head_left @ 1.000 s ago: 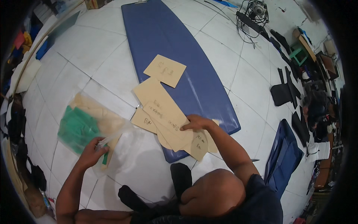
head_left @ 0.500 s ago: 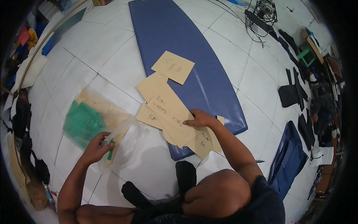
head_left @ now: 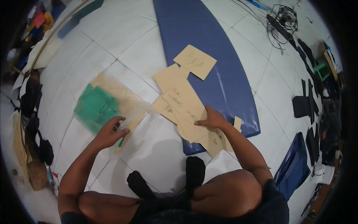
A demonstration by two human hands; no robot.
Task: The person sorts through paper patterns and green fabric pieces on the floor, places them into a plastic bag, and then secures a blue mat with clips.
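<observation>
My right hand [head_left: 214,119] grips a stack of tan card pieces [head_left: 182,89] at its right edge, thumb lying on top. The pieces overlap, several carry handwriting, and some have rounded edges. A separate tan card [head_left: 195,61] lies beyond the stack. To the left rests a clear plastic bag [head_left: 143,108] with a crumpled green sheet [head_left: 95,104] and more tan pieces in it. Above the bag's near edge is my left hand [head_left: 112,132], open, its thumb and fingers apart; whether it still touches the plastic is hard to tell.
Under the cards lies a long blue panel [head_left: 209,33] on the white tiled floor [head_left: 130,48]. Folded dark blue material [head_left: 292,166] and black cut pieces [head_left: 302,106] lie at the right. A wired device [head_left: 287,16] sits at the far right. My socked feet [head_left: 195,173] are close in front.
My left hand has loosened from the plastic bag's edge, its fingers now apart. My right hand stays on the card stack. The whole view has shifted, moving the scene rightward.
</observation>
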